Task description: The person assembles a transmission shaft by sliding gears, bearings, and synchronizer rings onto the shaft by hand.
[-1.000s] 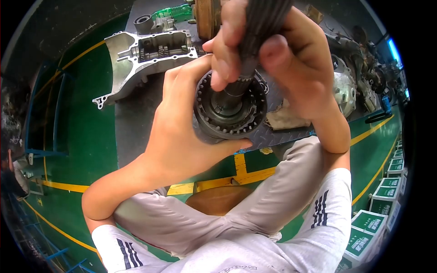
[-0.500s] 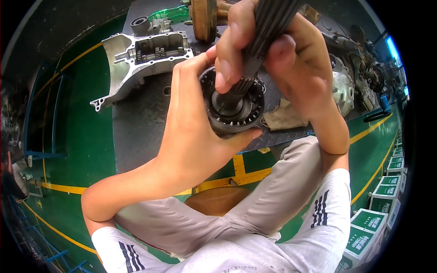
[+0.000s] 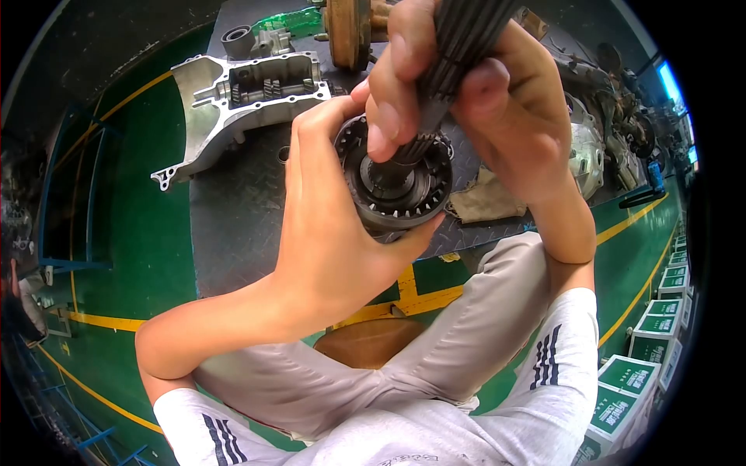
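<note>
My left hand [image 3: 330, 210] is wrapped around the outside of a round metal gear drum [image 3: 404, 211], which has a ring of teeth inside its rim. From above, my right hand [image 3: 497, 116] grips a dark splined shaft [image 3: 466, 46] between thumb and fingers. The shaft leans to the upper right, and its lower end sits in the middle of the drum. My right fingertips cover part of the lower splines, so how deep the shaft goes is hidden.
A cut-open aluminium gearbox housing [image 3: 249, 101] lies on the dark metal tabletop [image 3: 233, 225] at left. A rusty disc [image 3: 347, 35] stands behind my hands. At right are a beige cloth [image 3: 487, 198] and a silver casing [image 3: 587, 144]. Green-and-white boxes [image 3: 622, 396] line the floor.
The drum's rim and my left hand have shifted slightly to the left. The shaft stays in my right hand, with its lower end still in the drum.
</note>
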Tool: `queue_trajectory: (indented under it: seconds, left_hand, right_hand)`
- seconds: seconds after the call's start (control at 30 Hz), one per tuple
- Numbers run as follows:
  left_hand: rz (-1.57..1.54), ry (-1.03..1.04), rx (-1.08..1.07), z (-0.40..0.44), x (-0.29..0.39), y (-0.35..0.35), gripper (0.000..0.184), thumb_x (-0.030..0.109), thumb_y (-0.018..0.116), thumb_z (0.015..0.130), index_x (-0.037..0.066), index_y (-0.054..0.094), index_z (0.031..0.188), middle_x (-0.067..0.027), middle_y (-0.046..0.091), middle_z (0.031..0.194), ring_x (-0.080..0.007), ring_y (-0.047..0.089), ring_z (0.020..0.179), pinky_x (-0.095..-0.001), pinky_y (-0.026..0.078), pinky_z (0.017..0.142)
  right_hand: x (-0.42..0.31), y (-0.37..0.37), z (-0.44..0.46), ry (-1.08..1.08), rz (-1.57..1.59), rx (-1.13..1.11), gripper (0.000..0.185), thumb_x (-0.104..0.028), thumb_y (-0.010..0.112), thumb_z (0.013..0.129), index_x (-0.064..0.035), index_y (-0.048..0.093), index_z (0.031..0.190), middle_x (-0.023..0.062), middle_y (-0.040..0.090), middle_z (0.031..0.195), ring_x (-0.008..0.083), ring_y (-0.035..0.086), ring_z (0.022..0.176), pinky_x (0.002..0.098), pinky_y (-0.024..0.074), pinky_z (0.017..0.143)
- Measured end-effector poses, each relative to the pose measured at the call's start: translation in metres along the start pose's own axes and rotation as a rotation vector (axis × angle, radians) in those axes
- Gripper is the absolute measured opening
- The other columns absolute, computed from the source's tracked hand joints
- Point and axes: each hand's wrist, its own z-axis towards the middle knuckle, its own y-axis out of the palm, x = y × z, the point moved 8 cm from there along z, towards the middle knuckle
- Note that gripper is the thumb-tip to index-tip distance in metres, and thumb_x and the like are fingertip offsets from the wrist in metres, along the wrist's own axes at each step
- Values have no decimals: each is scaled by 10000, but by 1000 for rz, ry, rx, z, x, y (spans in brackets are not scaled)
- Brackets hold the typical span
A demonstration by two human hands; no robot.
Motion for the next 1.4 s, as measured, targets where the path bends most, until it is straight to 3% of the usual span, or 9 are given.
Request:
queue_trajectory:
  seconds: [0.23,0.37,0.5,0.6,0.67,0.93,1.1,1.2,1.4]
  left_hand:
    - [-357,-30,-230,13,-21,0,994,-5,836,703,-2,251,1506,-133,519,1311,-211,577,1205,-327,465,1043]
    - [-604,-266,-457,19,-45,5,1101,33,852,686,-19,250,1606,-132,494,1499,-241,529,1354,-391,387,1175]
    - [-645,-26,-471,40,-40,-8,1185,308,861,725,-73,195,1628,-177,366,1612,-288,337,1514,-423,197,1271]
    - [-513,-114,-402,43,-39,-7,1294,504,902,714,-72,198,1635,-182,385,1597,-289,364,1498,-416,236,1253]
    - [-472,-52,-363,42,-49,-1,1101,320,908,770,-50,296,1607,-177,460,1537,-280,431,1452,-389,274,1231]
    - [-390,-71,-314,21,-64,13,1039,251,935,755,-115,358,1537,-233,518,1494,-284,478,1429,-390,321,1211]
    - [-482,-125,-367,28,-69,11,1129,276,981,706,-98,345,1560,-217,514,1515,-269,490,1422,-382,343,1201]
    - [-219,92,-421,30,-52,6,1198,136,1003,657,-105,285,1585,-172,479,1502,-237,512,1365,-379,375,1183]
    - [-96,216,-365,34,-43,0,932,162,1008,649,-132,550,1406,-169,624,1351,-227,590,1252,-368,408,1142]
  right_hand:
    - [-9,-5,8,-14,-110,-100,446,-320,639,1055,107,575,1163,141,637,1035,216,690,908,362,593,868]
    - [-12,-2,6,204,-149,172,394,-257,694,1031,64,557,1213,116,647,1000,190,697,895,331,597,842]
    - [-5,-10,9,92,-94,298,491,-173,759,991,41,517,1360,85,672,986,155,704,895,283,595,816]
    - [-15,-4,14,294,-242,421,619,-141,757,989,51,440,1485,81,683,1005,145,700,903,269,593,816]
    - [-10,-9,14,229,-297,392,606,-122,739,998,55,434,1491,86,686,1004,146,699,903,268,591,818]
    - [-2,-12,15,270,-287,226,355,-143,626,1072,66,513,1335,85,681,930,141,682,866,280,575,769]
    - [-7,-14,14,249,-283,277,290,-179,595,1092,39,502,1259,83,671,884,139,657,812,282,558,768]
    - [-4,-13,16,244,-256,265,293,-183,581,1098,39,496,1268,83,669,880,140,656,810,283,554,766]
    - [-5,-12,14,226,-116,231,260,-193,569,1104,21,498,1233,82,659,883,137,651,806,278,545,751]
